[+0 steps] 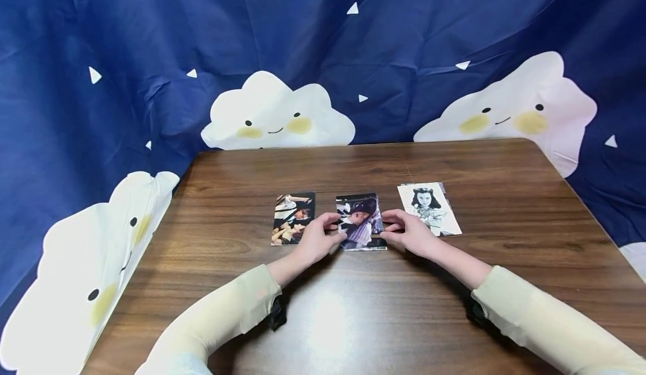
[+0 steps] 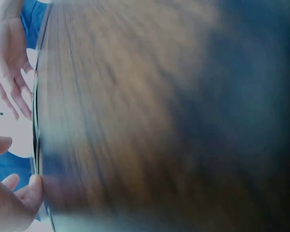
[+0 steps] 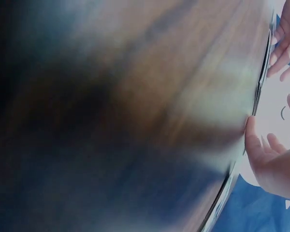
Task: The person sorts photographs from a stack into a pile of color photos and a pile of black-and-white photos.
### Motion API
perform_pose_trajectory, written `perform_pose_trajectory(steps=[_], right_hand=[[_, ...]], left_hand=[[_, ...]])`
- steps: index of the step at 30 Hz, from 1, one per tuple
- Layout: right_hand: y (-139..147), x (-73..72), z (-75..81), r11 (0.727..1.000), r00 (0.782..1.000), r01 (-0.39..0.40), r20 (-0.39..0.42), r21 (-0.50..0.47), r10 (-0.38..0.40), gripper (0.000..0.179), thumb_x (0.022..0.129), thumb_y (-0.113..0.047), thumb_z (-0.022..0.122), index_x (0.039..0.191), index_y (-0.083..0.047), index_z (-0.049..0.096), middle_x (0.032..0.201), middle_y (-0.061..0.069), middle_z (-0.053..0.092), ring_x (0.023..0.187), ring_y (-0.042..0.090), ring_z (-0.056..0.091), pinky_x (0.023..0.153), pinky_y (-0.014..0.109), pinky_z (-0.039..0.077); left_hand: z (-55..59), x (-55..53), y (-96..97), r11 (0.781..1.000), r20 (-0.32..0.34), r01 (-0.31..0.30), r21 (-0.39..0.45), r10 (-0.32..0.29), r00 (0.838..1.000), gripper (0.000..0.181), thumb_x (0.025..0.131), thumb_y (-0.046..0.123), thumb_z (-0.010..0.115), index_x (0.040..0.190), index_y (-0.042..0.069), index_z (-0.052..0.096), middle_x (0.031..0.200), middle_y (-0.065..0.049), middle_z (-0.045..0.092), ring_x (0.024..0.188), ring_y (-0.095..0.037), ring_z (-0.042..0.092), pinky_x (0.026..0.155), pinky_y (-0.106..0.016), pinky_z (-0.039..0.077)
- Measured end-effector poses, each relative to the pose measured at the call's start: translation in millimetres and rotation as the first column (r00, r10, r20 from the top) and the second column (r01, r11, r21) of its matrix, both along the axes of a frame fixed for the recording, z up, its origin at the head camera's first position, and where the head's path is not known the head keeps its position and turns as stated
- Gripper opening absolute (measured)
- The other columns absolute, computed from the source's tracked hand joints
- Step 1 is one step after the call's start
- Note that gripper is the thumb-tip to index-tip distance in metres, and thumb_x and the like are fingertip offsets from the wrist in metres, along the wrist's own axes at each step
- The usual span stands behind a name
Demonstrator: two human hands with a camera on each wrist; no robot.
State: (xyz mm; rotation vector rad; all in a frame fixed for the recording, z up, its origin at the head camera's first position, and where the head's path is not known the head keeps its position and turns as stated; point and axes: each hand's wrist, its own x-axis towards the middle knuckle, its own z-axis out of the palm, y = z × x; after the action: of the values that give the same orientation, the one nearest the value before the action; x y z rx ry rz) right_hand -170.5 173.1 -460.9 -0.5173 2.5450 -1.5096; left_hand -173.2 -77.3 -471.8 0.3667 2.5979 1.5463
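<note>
In the head view, a middle stack of photo cards (image 1: 360,218) lies on the table, its top card showing a person in a dark hat. At its left edge is my left hand (image 1: 318,237), the thumb overlapping the lower left corner. My right hand (image 1: 414,234) is at the opposite edge, fingers relaxed and thumb apart from them. Seen edge-on in the left wrist view, the stack (image 2: 36,125) runs between the fingertips of both hands. The right wrist view shows my right thumb (image 3: 252,130) at the stack's edge.
A colourful photo card (image 1: 292,218) lies to the left of the middle stack. On the right, a black-and-white portrait card (image 1: 430,209) tops another small stack, partly behind my right hand. Behind the wooden table (image 1: 242,173) hangs a blue curtain (image 1: 383,38) with white clouds.
</note>
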Motion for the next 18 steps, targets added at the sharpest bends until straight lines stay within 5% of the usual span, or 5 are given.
perform_pose_trajectory(steps=[8,12,18], right_hand=[[-1.7,1.7,0.7,0.998,0.998,0.017,0.061,-0.065,-0.013,0.044,0.088,0.001,0.068,0.124,0.017,0.049,0.121,0.034,0.057,0.102,0.04,0.063,0.086,0.03,0.05],[-3.5,2.7,1.5,0.991,0.995,0.039,0.094,-0.13,-0.027,0.042,0.088,0.003,0.065,0.123,0.019,0.048,0.121,0.035,0.056,0.105,0.043,0.061,0.082,0.02,0.05],[-5.5,3.7,1.5,0.992,0.993,0.085,0.086,-0.099,-0.076,0.038,0.088,0.002,0.066,0.12,0.017,0.052,0.118,0.033,0.059,0.103,0.041,0.063,0.08,0.018,0.049]], left_hand=[[3.7,5.4,9.8,0.993,0.017,-0.056,0.1,0.054,0.998,0.041,0.083,0.003,0.074,0.121,-0.005,0.06,0.12,-0.021,0.064,0.105,-0.033,0.064,0.092,-0.04,0.048],[3.7,6.7,10.0,0.994,0.037,-0.079,0.076,0.076,0.996,0.042,0.083,0.004,0.074,0.122,-0.003,0.061,0.119,-0.02,0.064,0.107,-0.032,0.063,0.094,-0.04,0.047],[2.2,4.5,10.5,0.994,0.054,-0.084,0.069,0.08,0.995,0.043,0.082,0.006,0.075,0.122,-0.003,0.062,0.115,-0.021,0.066,0.107,-0.031,0.062,0.094,-0.04,0.047]])
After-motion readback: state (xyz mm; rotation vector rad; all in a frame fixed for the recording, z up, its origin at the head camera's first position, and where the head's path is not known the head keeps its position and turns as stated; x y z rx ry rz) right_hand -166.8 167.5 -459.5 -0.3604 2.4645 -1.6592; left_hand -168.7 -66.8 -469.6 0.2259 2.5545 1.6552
